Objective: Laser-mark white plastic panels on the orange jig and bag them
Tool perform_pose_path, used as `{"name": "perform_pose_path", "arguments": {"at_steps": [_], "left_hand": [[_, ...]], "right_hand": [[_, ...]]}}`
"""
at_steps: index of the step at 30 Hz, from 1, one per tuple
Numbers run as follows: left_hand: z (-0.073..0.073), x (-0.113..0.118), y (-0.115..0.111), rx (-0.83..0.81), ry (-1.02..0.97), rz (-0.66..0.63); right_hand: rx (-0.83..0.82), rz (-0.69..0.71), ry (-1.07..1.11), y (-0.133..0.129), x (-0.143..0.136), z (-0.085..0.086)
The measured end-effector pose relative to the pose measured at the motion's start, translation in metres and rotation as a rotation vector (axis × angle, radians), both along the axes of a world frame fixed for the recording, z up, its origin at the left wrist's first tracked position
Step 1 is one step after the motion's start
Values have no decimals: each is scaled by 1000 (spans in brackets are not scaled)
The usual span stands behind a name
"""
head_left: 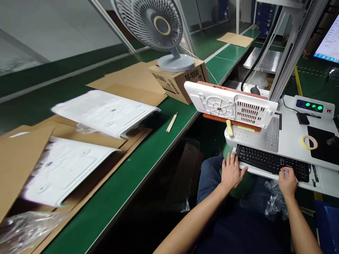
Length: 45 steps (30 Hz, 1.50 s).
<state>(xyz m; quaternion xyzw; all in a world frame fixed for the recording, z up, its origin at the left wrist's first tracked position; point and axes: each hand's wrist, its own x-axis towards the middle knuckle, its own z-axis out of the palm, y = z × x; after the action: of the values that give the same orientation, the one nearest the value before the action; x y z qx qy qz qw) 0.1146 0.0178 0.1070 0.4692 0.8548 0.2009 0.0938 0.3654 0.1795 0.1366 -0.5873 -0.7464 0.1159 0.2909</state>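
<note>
"One left hand [231,171] lies spread at the near left edge of the keyboard [265,158], we note."
"And the right hand [287,181]?"
"Curled over its right end, seemingly around clear plastic film [275,199]."
"How far along are we?"
"One white panel [225,100] stands beyond the keyboard; two panels [71,167] [103,111], well left of it, lie on cardboard [136,135]: we judge these are left."

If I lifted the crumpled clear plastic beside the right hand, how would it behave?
The clear plastic is probably floppy, since it bunches in loose creases beside the right hand. It looks thin and see-through, so likely light for its size. Its glossy shine suggests slipperiness.
</note>
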Motion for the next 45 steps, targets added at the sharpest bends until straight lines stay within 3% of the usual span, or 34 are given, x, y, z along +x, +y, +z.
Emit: {"name": "perform_pose_path", "arguments": {"at_steps": [19,31,45], "left_hand": [[-8,1,15,28,-52,53],[-12,8,12,74,-57,65],[1,-2,15,52,-42,26]], "right_hand": [[-5,3,-14,0,2,-2],[-8,14,-11,0,5,-4],[-32,21,19,-1,2,-1]]}}
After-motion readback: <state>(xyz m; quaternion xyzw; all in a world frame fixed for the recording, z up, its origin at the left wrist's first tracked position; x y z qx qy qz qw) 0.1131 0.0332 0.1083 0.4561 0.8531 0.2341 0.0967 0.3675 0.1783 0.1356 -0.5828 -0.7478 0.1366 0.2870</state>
